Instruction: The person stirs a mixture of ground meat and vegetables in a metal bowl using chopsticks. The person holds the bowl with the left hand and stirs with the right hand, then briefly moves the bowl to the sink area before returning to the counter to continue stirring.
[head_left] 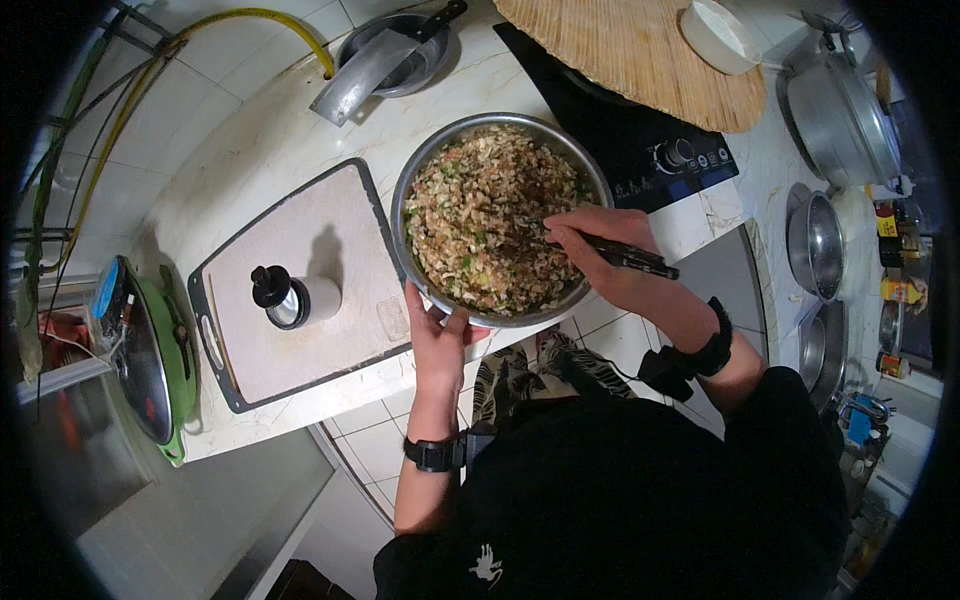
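At the upper centre of the frame, a round, polished metal bowl [578,150] of moist, coarsely chopped mixture [480,220] is set just beyond both hands, its lower-left edge held by the partly open left hand [437,328], with thumb and fingers spread. A dark, smooth, slender utensil [640,260] is gripped in the closed right hand [612,278], the nearer to the mixture's middle; its long axis is slanted from lower right toward upper left, its tip being indistinguishable among green, brown and pale flecks.
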